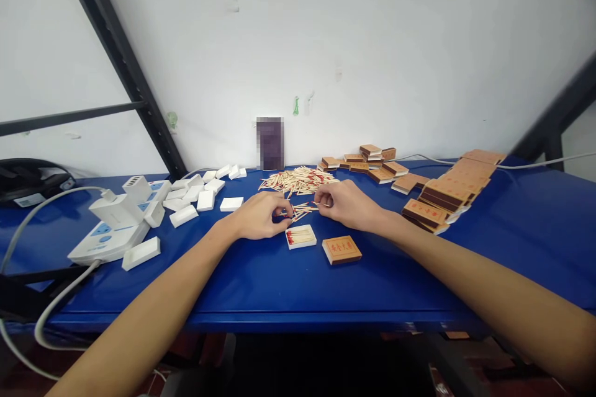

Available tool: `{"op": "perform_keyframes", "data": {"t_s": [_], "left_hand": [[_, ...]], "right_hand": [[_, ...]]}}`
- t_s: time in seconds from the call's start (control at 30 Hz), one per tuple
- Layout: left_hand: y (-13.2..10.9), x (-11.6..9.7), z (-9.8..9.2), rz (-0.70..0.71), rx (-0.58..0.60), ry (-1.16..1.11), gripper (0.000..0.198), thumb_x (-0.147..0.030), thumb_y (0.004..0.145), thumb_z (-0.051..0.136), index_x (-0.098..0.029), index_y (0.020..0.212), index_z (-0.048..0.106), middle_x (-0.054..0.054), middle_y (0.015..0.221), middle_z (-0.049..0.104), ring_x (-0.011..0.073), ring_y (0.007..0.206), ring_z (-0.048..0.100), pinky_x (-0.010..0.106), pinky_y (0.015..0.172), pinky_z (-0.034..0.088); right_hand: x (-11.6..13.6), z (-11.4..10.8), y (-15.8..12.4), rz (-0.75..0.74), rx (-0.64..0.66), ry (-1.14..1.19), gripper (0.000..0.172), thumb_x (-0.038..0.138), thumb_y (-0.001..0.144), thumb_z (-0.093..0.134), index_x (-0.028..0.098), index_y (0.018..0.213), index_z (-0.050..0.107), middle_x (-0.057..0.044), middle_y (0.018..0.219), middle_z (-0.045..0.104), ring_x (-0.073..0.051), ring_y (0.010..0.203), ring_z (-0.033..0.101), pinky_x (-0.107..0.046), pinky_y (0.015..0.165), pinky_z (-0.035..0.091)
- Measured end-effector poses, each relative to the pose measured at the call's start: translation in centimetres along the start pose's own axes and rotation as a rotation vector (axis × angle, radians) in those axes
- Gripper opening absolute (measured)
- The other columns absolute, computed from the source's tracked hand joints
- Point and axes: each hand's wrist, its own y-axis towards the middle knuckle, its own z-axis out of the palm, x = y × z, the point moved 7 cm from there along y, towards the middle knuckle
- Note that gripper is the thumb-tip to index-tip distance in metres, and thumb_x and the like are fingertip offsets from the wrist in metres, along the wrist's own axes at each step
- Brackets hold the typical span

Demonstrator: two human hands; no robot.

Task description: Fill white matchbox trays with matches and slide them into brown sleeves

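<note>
On the blue table, a loose bunch of red-tipped matches (303,211) lies between my hands. My left hand (261,216) curls from the left, thumb and fingers closed around some match heads at the bunch's edge; how many is hidden. Across from it, my right hand (347,203) pinches a match (321,203) between thumb and fingertips. Just below my hands sits a white matchbox tray (302,244) partly filled with matches, red heads to the left. To its right lies a brown matchbox sleeve (342,249) with red lettering.
A large match pile (300,180) lies behind my hands. Several white trays (205,200) are scattered at left, near a power strip (109,239) with cables. Brown matchboxes (372,167) stand back right, beside rows of sleeves (459,183). A pixelated dark rectangle (270,144) stands by the wall.
</note>
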Motion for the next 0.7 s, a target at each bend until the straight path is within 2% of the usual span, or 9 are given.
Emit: {"op": "perform_keyframes", "data": {"t_s": [0.1,0.2,0.33,0.53,0.7], "left_hand": [[0.1,0.0,0.2,0.001,-0.004,-0.015,0.018,-0.03,0.082,0.058,-0.019,0.091,0.069,0.001,0.076,0.061,0.0144,0.07,0.054,0.027,0.064,0.04],[0.2,0.2,0.4,-0.007,-0.01,-0.009,0.016,-0.03,0.083,0.058,-0.019,0.088,0.068,0.0,0.072,0.059,0.0137,0.067,0.053,0.027,0.064,0.039],[0.5,0.5,0.6,-0.034,-0.019,-0.004,0.018,-0.03,0.088,0.054,-0.019,0.085,0.067,0.001,0.076,0.062,0.0138,0.069,0.054,0.026,0.064,0.039],[0.8,0.6,0.8,-0.065,-0.029,0.035,0.024,-0.035,0.092,0.052,-0.018,0.086,0.067,0.002,0.083,0.063,0.0152,0.075,0.056,0.027,0.068,0.04],[1.0,0.4,0.7,-0.082,-0.075,0.048,0.029,-0.04,0.093,0.052,-0.019,0.086,0.07,0.003,0.082,0.056,0.0166,0.077,0.054,0.028,0.069,0.039]], "right_hand": [[0.6,-0.1,-0.2,-0.023,0.004,0.076,0.009,0.01,0.071,0.06,0.016,0.075,0.065,0.0,0.066,0.067,-0.013,0.062,0.059,-0.024,0.06,0.042],[1.3,0.6,-0.4,-0.075,0.071,0.166,0.01,0.011,0.073,0.059,0.016,0.077,0.067,0.0,0.067,0.066,-0.011,0.06,0.058,-0.023,0.059,0.043],[1.5,1.4,-0.5,-0.116,0.132,0.146,0.013,0.009,0.074,0.058,0.015,0.08,0.068,0.0,0.067,0.065,-0.011,0.06,0.057,-0.023,0.06,0.042],[1.3,1.3,-0.4,-0.117,0.099,0.049,0.014,0.008,0.074,0.058,0.015,0.08,0.068,0.0,0.067,0.064,-0.011,0.061,0.055,-0.023,0.06,0.038],[0.9,1.4,-0.1,-0.045,0.046,0.023,0.013,0.01,0.074,0.059,0.017,0.08,0.068,-0.001,0.07,0.067,-0.012,0.063,0.057,-0.023,0.06,0.038]]}}
